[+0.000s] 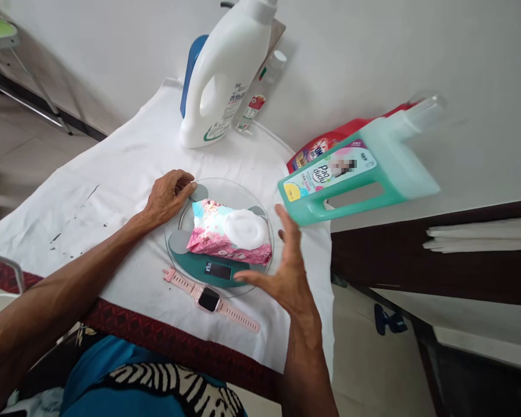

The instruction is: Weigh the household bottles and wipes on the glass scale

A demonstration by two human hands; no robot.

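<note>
Pink watch (210, 299) flat on white cloth (113, 185); big white jug (223, 75) at back w/ small bottle (256, 98) beside; red pouch (325, 145) by wall.

Pink wipes pack (226, 233) lies flat — on round glass scale (219, 272).

Hands (226, 237) beside scale (178, 240) bearing wipes pack (212, 234)
</note>
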